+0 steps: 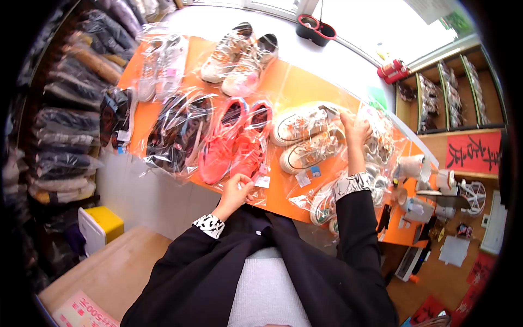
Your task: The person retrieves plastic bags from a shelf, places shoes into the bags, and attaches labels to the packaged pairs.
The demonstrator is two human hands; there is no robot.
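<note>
Several pairs of shoes in clear plastic bags lie on an orange table (297, 84). My left hand (236, 192) is at the table's near edge, just below the toes of the coral-red shoes (233, 141), its fingers curled together at their bag's edge; whatever they pinch is too small to make out. My right hand (357, 131) touches the bag by the heels of the white and orange shoes (308, 133), fingers bent, the grip unclear. Left of the red pair are dark shoes (182, 131). Behind stand white shoes with black heels (234, 62).
Bagged items fill the shelves (68, 120) on the left. A yellow and white box (103, 226) stands beside a wooden surface (117, 267). At the back are a mop bucket (316, 30) and red extinguishers (393, 71). More bagged shoes (325, 204) lie near my right sleeve.
</note>
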